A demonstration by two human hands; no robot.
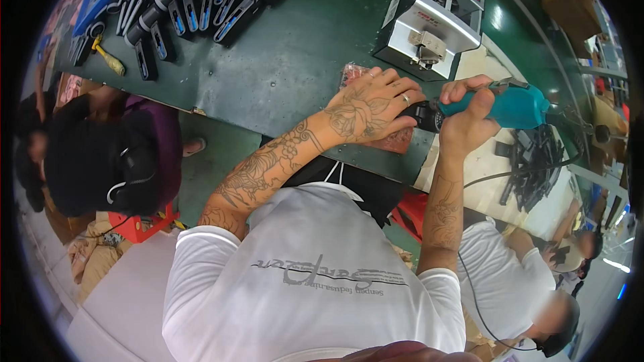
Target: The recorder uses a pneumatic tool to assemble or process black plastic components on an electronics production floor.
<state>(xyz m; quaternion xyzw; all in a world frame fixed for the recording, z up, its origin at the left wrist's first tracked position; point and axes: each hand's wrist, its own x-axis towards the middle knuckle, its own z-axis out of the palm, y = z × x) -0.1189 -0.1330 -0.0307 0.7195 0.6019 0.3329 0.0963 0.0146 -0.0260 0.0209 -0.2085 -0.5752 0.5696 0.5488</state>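
My right hand [464,133] is wrapped around a teal power tool [524,106], which lies sideways and points left. A dark ribbed piece [429,116] sits between the tool's front end and my left hand; which of them it belongs to I cannot tell. My left hand [373,108] rests palm down, fingers bent over whatever is beneath, and a ring shows on one finger. Under it lies a reddish, rough-looking pad [397,141] on the green table [268,87]. What my left fingers hold is hidden.
A silver and black machine [433,20] stands beyond my hands. Black cylindrical parts with slotted handles [201,0] line the far left, near a yellow-handled tool [109,60]. Black parts [530,167] are heaped on the right, by a cable [516,173]. Co-workers sit on both sides.
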